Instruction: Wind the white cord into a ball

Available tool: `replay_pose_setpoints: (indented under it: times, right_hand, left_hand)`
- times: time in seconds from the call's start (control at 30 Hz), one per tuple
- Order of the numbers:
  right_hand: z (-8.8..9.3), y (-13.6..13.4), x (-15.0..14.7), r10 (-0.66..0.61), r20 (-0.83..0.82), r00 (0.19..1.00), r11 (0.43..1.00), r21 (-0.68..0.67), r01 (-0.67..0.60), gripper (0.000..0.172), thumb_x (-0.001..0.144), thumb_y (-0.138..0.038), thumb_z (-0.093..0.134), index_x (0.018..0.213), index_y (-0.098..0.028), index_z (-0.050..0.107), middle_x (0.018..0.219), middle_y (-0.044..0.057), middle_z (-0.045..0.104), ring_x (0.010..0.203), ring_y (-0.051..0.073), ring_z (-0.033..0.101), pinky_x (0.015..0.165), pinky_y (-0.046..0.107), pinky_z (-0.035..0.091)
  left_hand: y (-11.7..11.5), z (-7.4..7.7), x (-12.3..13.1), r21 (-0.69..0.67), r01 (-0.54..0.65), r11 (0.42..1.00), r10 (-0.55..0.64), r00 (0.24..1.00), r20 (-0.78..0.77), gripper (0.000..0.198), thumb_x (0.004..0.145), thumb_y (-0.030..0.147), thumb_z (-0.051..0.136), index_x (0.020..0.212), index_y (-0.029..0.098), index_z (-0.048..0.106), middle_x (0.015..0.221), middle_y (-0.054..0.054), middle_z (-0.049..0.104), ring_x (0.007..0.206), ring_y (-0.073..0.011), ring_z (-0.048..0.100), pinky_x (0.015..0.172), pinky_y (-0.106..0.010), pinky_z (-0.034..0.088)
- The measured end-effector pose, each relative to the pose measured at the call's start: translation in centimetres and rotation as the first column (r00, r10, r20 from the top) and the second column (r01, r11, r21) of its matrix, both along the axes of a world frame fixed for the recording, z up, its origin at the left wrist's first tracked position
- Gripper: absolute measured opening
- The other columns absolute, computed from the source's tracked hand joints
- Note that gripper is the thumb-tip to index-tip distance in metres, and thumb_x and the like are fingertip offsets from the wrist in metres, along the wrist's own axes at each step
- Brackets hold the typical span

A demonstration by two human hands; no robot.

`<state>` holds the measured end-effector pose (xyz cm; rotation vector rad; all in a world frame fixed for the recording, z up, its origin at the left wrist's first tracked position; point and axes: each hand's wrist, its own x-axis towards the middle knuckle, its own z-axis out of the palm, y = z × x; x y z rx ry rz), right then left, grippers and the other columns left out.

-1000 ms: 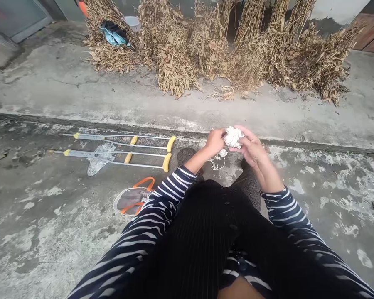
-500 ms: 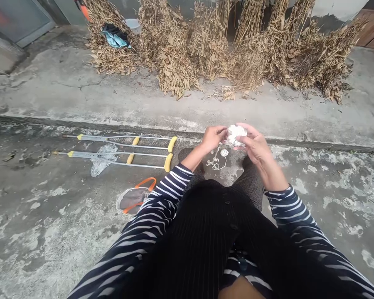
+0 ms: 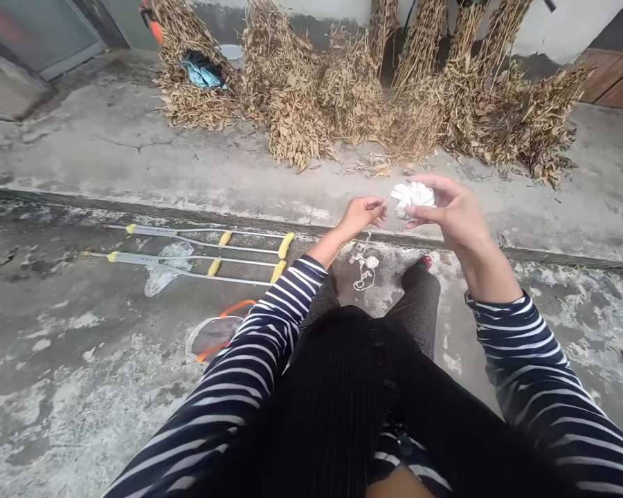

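A ball of white cord [image 3: 414,199] sits in my right hand [image 3: 459,214], gripped between the thumb below and the fingers above. To its left, my left hand [image 3: 362,214] is closed in a pinch, slightly apart from the ball. White strand [image 3: 367,238] hangs under the left hand toward the ground; its run through the fingers is too fine to make out fully. Between my feet a small white coil [image 3: 372,262] and a loose tangle of cord [image 3: 363,282] lie on the concrete.
Two metal crutches [image 3: 228,259] with yellow pads lie at the left, over a clear plastic bag [image 3: 169,270]. A mesh bag with orange handles [image 3: 215,335] is near my left arm. Ahead, a raised concrete ledge [image 3: 187,173] bears dried plant bundles [image 3: 301,104] against the wall.
My right hand has moved up and right with the ball, turning it. The left hand has shifted slightly up and right, and a gap has opened between it and the ball.
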<state>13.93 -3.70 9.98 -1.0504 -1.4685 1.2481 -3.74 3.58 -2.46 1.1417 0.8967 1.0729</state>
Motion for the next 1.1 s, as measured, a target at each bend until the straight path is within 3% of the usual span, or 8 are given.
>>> replay_pose_setpoints:
  times: [0.27, 0.53, 0.73, 0.8, 0.87, 0.93, 1.0, 1.1]
  right_hand:
    - [4.1, 0.8, 1.4, -0.018, -0.07, 0.997, 0.999, 0.043, 0.021, 0.051, 0.068, -0.021, 0.09, 0.116, -0.028, 0.076, 0.114, 0.004, 0.074, 0.098, 0.024, 0.074, 0.071, 0.036, 0.067]
    - [3.3, 2.3, 3.0, 0.025, -0.105, 0.994, 0.992, -0.122, -0.038, 0.052, 0.07, -0.027, 0.087, 0.121, -0.025, 0.075, 0.108, 0.006, 0.077, 0.085, 0.022, 0.077, 0.064, 0.032, 0.068]
    - [5.4, 0.9, 4.5, 0.017, -0.1, 0.995, 0.983, -0.181, -0.035, 0.043, 0.066, -0.022, 0.089, 0.108, -0.022, 0.08, 0.098, 0.006, 0.078, 0.071, 0.018, 0.073, 0.054, 0.028, 0.065]
    - [6.2, 0.2, 4.4, 0.056, -0.082, 0.995, 0.983, -0.171, -0.069, 0.043, 0.065, -0.021, 0.089, 0.107, -0.021, 0.08, 0.099, 0.007, 0.079, 0.069, 0.017, 0.072, 0.051, 0.027, 0.064]
    - [6.5, -0.2, 3.9, 0.09, -0.07, 0.993, 0.98, -0.171, -0.101, 0.045, 0.064, -0.021, 0.09, 0.108, -0.021, 0.08, 0.101, 0.008, 0.079, 0.068, 0.017, 0.072, 0.05, 0.027, 0.064]
    - [6.0, -0.1, 3.1, 0.099, -0.068, 0.993, 0.975, -0.195, -0.11, 0.047, 0.062, -0.021, 0.092, 0.108, -0.021, 0.079, 0.102, 0.008, 0.078, 0.069, 0.017, 0.072, 0.051, 0.027, 0.064]
    - [5.0, 0.5, 2.4, 0.083, -0.067, 0.994, 0.968, -0.231, -0.096, 0.048, 0.06, -0.02, 0.094, 0.106, -0.02, 0.079, 0.102, 0.007, 0.078, 0.07, 0.017, 0.073, 0.053, 0.029, 0.066]
    - [3.4, 1.5, 1.6, 0.052, -0.059, 0.997, 0.965, -0.253, -0.066, 0.051, 0.056, -0.019, 0.097, 0.103, -0.019, 0.078, 0.102, 0.006, 0.077, 0.075, 0.019, 0.074, 0.056, 0.031, 0.067]
  left_hand:
    - [-1.3, -3.3, -0.4, -0.062, 0.04, 0.997, -0.038, 0.999, 0.033, 0.01, 0.092, 0.016, 0.07, 0.087, 0.007, 0.07, 0.085, -0.007, 0.074, 0.076, -0.0125, 0.072, 0.088, -0.036, 0.06]
    - [-3.0, -4.9, -4.2, -0.138, 0.273, 0.952, -0.256, 0.958, 0.132, 0.048, 0.075, 0.045, 0.09, 0.099, 0.01, 0.069, 0.094, -0.012, 0.077, 0.082, -0.0184, 0.075, 0.078, -0.032, 0.063]
    - [-0.7, -5.2, -8.1, -0.17, 0.328, 0.929, -0.332, 0.943, 0.005, 0.041, 0.077, 0.048, 0.087, 0.084, 0.009, 0.077, 0.091, -0.016, 0.077, 0.077, -0.0181, 0.072, 0.072, -0.03, 0.061]
    - [0.9, -4.7, -8.1, -0.159, 0.182, 0.97, -0.207, 0.966, -0.157, 0.029, 0.08, 0.037, 0.085, 0.084, 0.01, 0.077, 0.087, -0.013, 0.077, 0.075, -0.0168, 0.071, 0.071, -0.03, 0.061]
    - [2.1, -3.4, -7.0, -0.074, -0.06, 0.995, 0.035, 0.953, -0.301, 0.018, 0.079, 0.022, 0.083, 0.091, 0.01, 0.078, 0.09, -0.011, 0.077, 0.075, -0.0155, 0.069, 0.07, -0.028, 0.06]
    - [2.4, -1.4, -4.9, 0.044, -0.199, 0.979, 0.203, 0.935, -0.291, 0.028, 0.078, 0.014, 0.08, 0.106, 0.012, 0.077, 0.104, -0.01, 0.077, 0.082, -0.0157, 0.07, 0.069, -0.026, 0.06]
    - [1.5, 0.9, -2.6, 0.124, -0.146, 0.982, 0.16, 0.98, -0.117, 0.039, 0.083, 0.017, 0.077, 0.122, 0.016, 0.074, 0.124, -0.012, 0.073, 0.096, -0.0181, 0.071, 0.072, -0.026, 0.061]
    - [-1.0, 4.1, 0.1, 0.191, 0.057, 0.98, -0.087, 0.985, 0.149, 0.043, 0.088, 0.027, 0.076, 0.13, 0.019, 0.072, 0.133, -0.013, 0.071, 0.105, -0.0213, 0.071, 0.075, -0.028, 0.063]
